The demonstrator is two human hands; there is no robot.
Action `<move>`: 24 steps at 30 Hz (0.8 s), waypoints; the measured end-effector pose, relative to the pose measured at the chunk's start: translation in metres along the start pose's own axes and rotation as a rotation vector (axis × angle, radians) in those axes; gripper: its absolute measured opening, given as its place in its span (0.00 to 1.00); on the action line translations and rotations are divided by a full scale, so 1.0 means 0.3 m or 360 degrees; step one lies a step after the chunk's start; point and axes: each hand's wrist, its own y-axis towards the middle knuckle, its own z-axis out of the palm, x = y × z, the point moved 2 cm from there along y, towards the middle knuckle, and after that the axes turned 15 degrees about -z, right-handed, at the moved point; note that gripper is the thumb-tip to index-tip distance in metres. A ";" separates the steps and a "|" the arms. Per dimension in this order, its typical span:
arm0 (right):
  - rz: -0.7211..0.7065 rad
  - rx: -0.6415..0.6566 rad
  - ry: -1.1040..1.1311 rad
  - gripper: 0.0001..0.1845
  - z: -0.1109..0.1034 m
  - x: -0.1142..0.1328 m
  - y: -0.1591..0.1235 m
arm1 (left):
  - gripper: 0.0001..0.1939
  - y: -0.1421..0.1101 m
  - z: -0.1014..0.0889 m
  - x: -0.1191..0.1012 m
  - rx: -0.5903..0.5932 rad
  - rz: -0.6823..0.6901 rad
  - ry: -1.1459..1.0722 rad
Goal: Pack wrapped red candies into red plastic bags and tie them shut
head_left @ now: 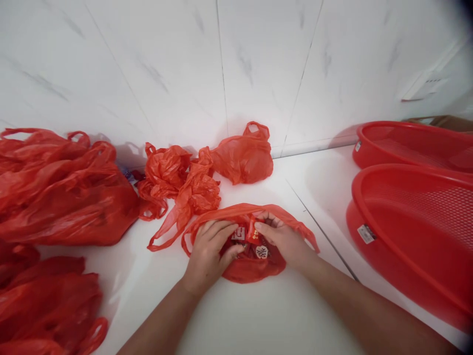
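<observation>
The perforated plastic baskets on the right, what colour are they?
Both perforated plastic baskets are red, each with a small white label on the rim; the head view shows this.

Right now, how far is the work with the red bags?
Looks done: filled bags lie piled at the left, and one more sits by the wall. In hand: the left hand and right hand hold an open bag with small packets inside. Left: crumpled bags behind, and both red baskets hold nothing.
</observation>
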 end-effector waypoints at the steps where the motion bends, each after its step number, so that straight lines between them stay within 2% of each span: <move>1: -0.0021 0.0031 0.0042 0.09 0.009 0.008 -0.006 | 0.21 -0.002 0.003 -0.012 0.0012 0.0028 -0.0020; 4: -0.0034 0.0115 0.0047 0.09 0.034 0.039 -0.028 | 0.19 -0.011 0.021 -0.044 0.0075 -0.0013 -0.0089; 8: 0.0072 0.0164 0.0091 0.10 0.054 0.058 -0.047 | 0.06 -0.023 0.044 -0.060 0.0102 -0.0269 -0.0266; 12: 0.0043 0.0219 0.0108 0.06 0.058 0.049 -0.043 | 0.04 -0.027 0.047 -0.054 0.0080 -0.0448 -0.0433; 16: 0.0005 0.0290 -0.0016 0.09 0.059 0.044 -0.040 | 0.03 -0.022 0.041 -0.054 0.0101 -0.0494 -0.0446; 20: -0.0090 0.0335 -0.0106 0.04 0.065 0.056 -0.043 | 0.04 -0.016 0.041 -0.061 0.0155 -0.0494 -0.0424; 24: -0.0079 0.0336 -0.0103 0.01 0.067 0.060 -0.046 | 0.05 -0.016 0.044 -0.065 0.0177 -0.0485 -0.0386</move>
